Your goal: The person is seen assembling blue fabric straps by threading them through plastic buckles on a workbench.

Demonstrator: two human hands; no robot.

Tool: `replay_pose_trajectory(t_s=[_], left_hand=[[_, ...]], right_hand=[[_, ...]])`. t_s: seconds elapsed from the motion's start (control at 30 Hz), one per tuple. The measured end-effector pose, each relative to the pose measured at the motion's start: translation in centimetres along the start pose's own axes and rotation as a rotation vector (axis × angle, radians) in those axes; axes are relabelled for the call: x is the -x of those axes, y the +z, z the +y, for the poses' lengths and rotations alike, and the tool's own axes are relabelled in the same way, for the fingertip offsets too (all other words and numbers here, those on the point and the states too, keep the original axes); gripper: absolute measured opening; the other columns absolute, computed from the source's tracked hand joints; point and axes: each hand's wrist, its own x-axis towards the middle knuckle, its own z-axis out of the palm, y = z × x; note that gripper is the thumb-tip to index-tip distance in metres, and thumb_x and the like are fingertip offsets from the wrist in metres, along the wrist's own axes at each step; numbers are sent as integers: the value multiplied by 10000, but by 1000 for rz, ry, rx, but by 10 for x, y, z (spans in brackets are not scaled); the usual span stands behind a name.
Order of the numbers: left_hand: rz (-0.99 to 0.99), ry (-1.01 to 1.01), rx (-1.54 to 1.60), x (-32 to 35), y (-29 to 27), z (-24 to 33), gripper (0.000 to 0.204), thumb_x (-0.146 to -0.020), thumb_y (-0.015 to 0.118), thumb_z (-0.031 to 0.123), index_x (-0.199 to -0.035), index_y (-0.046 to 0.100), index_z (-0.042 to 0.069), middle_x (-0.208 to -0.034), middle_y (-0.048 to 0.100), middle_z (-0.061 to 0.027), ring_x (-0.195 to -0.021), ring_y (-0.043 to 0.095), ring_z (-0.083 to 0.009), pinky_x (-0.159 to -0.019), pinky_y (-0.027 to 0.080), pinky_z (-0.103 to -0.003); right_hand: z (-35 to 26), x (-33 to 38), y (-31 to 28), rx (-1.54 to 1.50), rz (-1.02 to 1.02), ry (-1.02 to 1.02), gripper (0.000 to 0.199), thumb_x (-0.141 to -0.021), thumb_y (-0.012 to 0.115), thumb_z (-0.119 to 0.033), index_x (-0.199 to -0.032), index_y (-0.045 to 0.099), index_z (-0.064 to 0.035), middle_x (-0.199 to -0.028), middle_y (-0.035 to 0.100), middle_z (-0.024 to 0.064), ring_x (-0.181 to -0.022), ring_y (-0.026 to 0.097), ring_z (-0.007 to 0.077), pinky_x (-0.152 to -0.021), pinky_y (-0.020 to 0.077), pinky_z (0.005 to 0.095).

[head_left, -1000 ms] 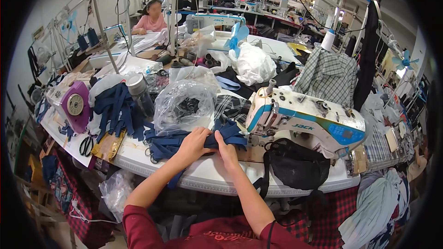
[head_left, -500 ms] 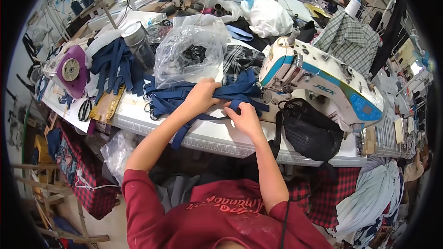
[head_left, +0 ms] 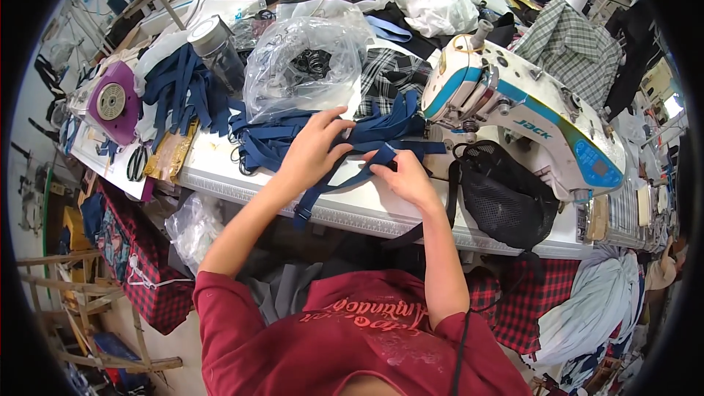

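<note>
In the head view, looking down, a person in a dark red top is sitting or standing at a cluttered white worktop with a ruled front edge [head_left: 352, 209]. The left hand [head_left: 317, 150] is reaching over a loose bundle of navy fabric straps [head_left: 268, 145]; its grip is standing open, fingers spreading apart, and whether the fingertips are touching the bundle cannot be told. The right hand [head_left: 405, 178] is keeping its grip closed, pinching one flat navy fabric strap [head_left: 382, 155] between thumb and fingers, just right of the left hand and at the near side of the bundle. A navy strap end [head_left: 303, 211] is hanging over the front edge below the left hand.

To the right, a white-and-blue sewing machine [head_left: 524, 110] is standing near the bundle, with a black mesh bag [head_left: 507, 202] lying in front. Behind the bundle, a clear plastic bag of dark items [head_left: 275, 66] is resting beside black-and-white plaid cloth [head_left: 392, 73]. Farther left, a lidded clear jar [head_left: 216, 51] is leaning near more hanging navy strips [head_left: 180, 84].
</note>
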Motion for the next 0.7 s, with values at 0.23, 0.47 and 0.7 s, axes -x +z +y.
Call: replay_pose_trajectory(t_s=[0.23, 0.47, 0.7], left_hand=[[-54, -111, -78, 52, 7, 44, 474, -680, 729, 195, -1058, 500, 25, -1043, 500, -137, -948, 486, -312, -805, 419, -378], [-141, -307, -143, 74, -3, 49, 308, -731, 682, 167, -976, 548, 38, -922, 526, -110, -906, 476, -293, -804, 377, -377], [-289, -20, -267, 19, -21, 16, 189, -723, 558, 38, -905, 509, 58, -841, 531, -104, -777, 553, -283, -610, 457, -355]], right_hand=[[0, -3, 11, 227, 328, -92, 218, -741, 691, -166, -823, 649, 32, -712, 633, 203, -625, 615, 324, -606, 464, 337], [-4, -5, 14, 295, 377, 83, 257, -747, 691, -176, -745, 629, 73, -650, 608, 222, -576, 603, 335, -565, 455, 361], [-2, 0, 21, 250, 536, 1, 356, -780, 678, -239, -637, 591, 76, -549, 594, 133, -480, 552, 163, -498, 422, 301]])
